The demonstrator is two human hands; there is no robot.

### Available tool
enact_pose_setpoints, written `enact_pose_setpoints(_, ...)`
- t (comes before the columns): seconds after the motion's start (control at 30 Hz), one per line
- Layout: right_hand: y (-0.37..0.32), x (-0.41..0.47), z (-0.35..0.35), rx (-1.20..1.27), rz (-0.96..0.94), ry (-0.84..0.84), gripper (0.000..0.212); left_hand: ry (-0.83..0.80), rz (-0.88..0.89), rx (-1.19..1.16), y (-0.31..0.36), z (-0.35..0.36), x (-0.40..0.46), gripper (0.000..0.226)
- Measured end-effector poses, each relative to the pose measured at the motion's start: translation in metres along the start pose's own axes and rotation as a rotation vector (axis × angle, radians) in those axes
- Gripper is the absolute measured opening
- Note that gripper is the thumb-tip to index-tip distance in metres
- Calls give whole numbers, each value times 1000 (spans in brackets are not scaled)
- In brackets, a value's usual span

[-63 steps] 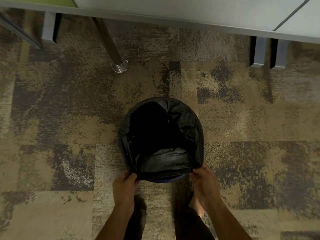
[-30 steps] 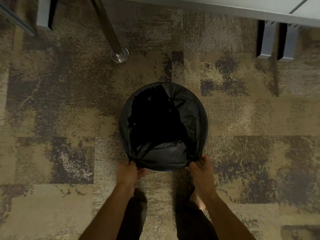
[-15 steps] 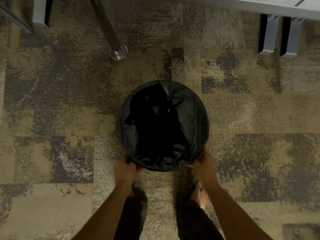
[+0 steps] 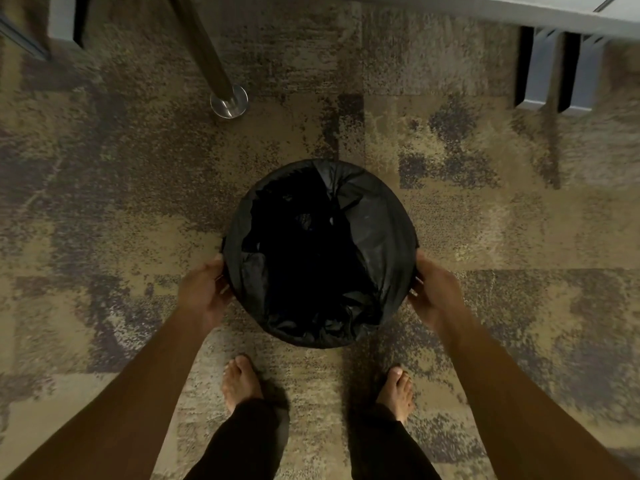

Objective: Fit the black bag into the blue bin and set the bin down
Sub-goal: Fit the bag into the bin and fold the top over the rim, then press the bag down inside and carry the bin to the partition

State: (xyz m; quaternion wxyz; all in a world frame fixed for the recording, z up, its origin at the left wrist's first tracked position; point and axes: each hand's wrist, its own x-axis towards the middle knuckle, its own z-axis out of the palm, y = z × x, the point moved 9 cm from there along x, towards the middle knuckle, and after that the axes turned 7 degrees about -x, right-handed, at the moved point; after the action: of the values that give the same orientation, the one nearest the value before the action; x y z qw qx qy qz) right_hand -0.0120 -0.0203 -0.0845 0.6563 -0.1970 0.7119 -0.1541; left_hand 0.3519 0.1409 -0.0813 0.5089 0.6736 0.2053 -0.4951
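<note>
The black bag point(image 4: 377, 230) lines a round bin seen from straight above; its plastic is folded over the whole rim, so none of the blue bin shows. The bag's inside is dark and crumpled. My left hand point(image 4: 202, 294) presses against the bin's left side and my right hand point(image 4: 434, 292) against its right side, fingers curled around the bag-covered rim. I cannot tell whether the bin rests on the carpet or is held just above it.
Patterned brown carpet point(image 4: 104, 209) covers the floor. A metal table leg with a round foot point(image 4: 228, 100) stands beyond the bin to the left. Grey desk supports point(image 4: 554, 74) are at the far right. My bare feet point(image 4: 240, 382) are just behind the bin.
Both hands slid from the near edge of the rim out to the bin's left and right sides. The blue sliver under the bag's near edge is covered now.
</note>
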Motion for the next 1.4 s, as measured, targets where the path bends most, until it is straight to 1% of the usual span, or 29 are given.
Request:
enact_pose_setpoints(0.07, -3, 3, 0, -45, 15, 33, 22, 48, -7, 24, -1, -8, 7, 14)
enact_pose_setpoints(0.1, -5, 5, 0, -77, 19, 51, 21, 57, -7, 56, -2, -9, 9, 14)
enact_pose_setpoints(0.23, -5, 14, 3, -136, 71, 113, 16, 61, -6, 168, -7, -4, 14, 27)
enact_pose_setpoints(0.33, -6, 15, 0, -156, 121, 181, 22, 101, 14, 214, -2, -3, 11, 31)
enact_pose_setpoints(0.4, -11, 13, -1, -134, 137, 208, 20, 168, 102, 278, 8, -1, 6, 27)
enact_pose_setpoints(0.43, -19, 10, 0, -123, 109, 226, 16, 245, 220, 330, 22, -3, 0, 18)
enact_pose_setpoints(0.47, -31, 5, -1, -147, 26, 278, 16, 344, 409, 407, 43, -4, -12, 15)
enact_pose_setpoints(0.5, -49, -3, -4, -247, -130, 378, 24, 397, 658, 479, 66, 1, -30, 20)
enact_pose_setpoints(0.53, -73, -20, -4, -412, -373, 526, 33, 349, 948, 558, 85, 18, -53, 21)
enact_pose_setpoints(0.57, -98, -48, 10, -582, -705, 633, 36, 213, 1212, 654, 92, 41, -76, 17)
enact_pose_setpoints(0.6, -111, -80, 41, -730, -1069, 604, 33, 23, 1389, 755, 85, 66, -93, 15)
enact_pose_setpoints(0.63, -105, -103, 78, -867, -1371, 442, 28, -173, 1459, 871, 72, 88, -101, 16)
enact_pose_setpoints(0.67, -88, -114, 112, -1017, -1554, 218, 26, -359, 1427, 1003, 55, 109, -100, 20)
enact_pose_setpoints(0.7, -65, -114, 139, -1201, -1622, 10, 28, -505, 1348, 1177, 35, 126, -94, 24)
enact_pose_setpoints(0.73, -42, -105, 159, -1422, -1598, -123, 34, -581, 1257, 1396, 14, 139, -84, 31)
enact_pose_setpoints(0.77, -23, -89, 171, -1658, -1514, -172, 43, -574, 1161, 1620, -3, 146, -68, 39)
enact_pose_setpoints(0.83, -2, -50, 177, -2066, -1291, -182, 64, -471, 1042, 2006, -22, 149, -42, 57)
enact_pose_setpoints(0.9, 4, -19, 176, -2341, -1139, -168, 85, -434, 1000, 2282, -33, 147, -25, 72)
enact_pose_setpoints(0.93, 5, -6, 174, -2434, -1084, -147, 93, -431, 989, 2372, -37, 146, -18, 78)
enact_pose_setpoints(0.97, 5, 4, 172, -2494, -1025, -138, 97, -431, 958, 2415, -38, 144, -11, 81)
enact_pose_setpoints(1.1, 7, 22, 158, -2599, -846, -144, 104, -402, 807, 2443, -31, 136, 7, 80)
enact_pose_setpoints(1.2, 8, 27, 149, -2670, -754, -124, 106, -401, 798, 2525, -31, 125, 13, 95)
enact_pose_setpoints(1.3, 6, 31, 138, -2737, -674, -91, 108, -338, 800, 2622, -31, 116, 17, 110)
enact_pose_setpoints(1.4, 6, 34, 132, -2783, -601, -88, 111, -302, 759, 2681, -32, 115, 17, 117)
